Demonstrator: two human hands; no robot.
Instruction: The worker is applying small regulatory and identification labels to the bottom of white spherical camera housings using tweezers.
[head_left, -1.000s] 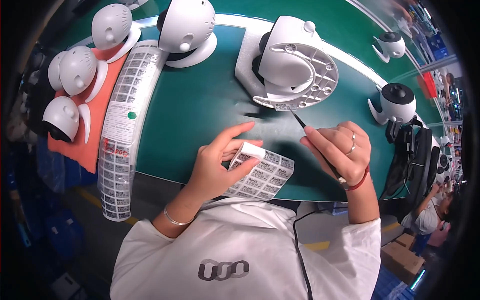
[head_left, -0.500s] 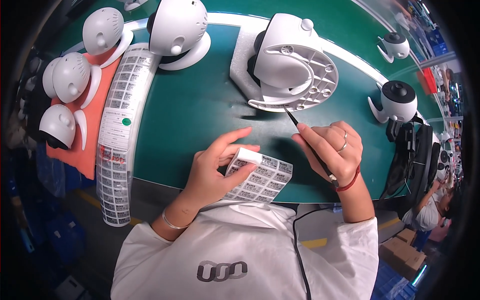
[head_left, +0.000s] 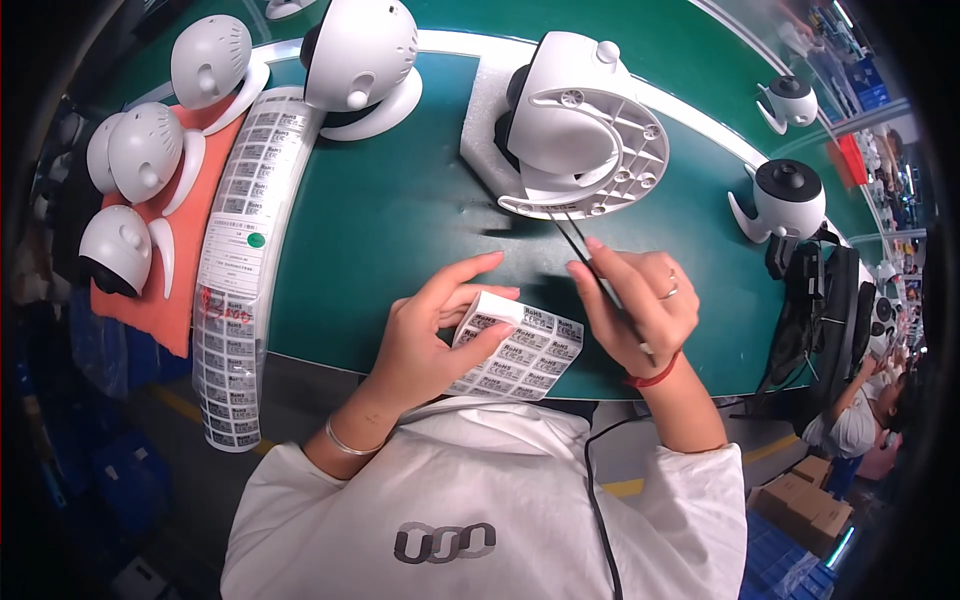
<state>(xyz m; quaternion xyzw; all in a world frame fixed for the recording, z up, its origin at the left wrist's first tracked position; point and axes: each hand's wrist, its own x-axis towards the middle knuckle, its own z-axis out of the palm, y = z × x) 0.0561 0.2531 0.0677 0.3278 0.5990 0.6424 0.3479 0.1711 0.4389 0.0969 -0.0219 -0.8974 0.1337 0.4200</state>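
Note:
Between the thumb and fingers of my left hand (head_left: pixel 420 335) is a sheet of printed grey labels (head_left: pixel 520 350), its upper left edge folded over to the white back. My right hand (head_left: pixel 640 305) grips a pair of dark tweezers (head_left: pixel 590 255), whose two tips stand slightly apart at the near rim of a white device base. That rounded white device (head_left: pixel 575 130) lies tipped on its side, with the ribbed underside of its base facing me. A small printed label (head_left: pixel 556 208) shows on the rim by the tips. Whether the tips touch it I cannot tell.
White foam (head_left: pixel 485 135) supports the device on the green mat (head_left: pixel 390 210). At left lie a long roll of label sheets (head_left: pixel 240 300) and orange foam (head_left: pixel 150 310) bearing several white devices. Another device (head_left: pixel 360 60) stands behind. At right are a white device with a black top (head_left: pixel 790 200) and black straps (head_left: pixel 805 300).
My right hand has moved left and slightly down. The tweezer tips have shifted left along the base rim and spread apart. The left hand stays put with the label sheet.

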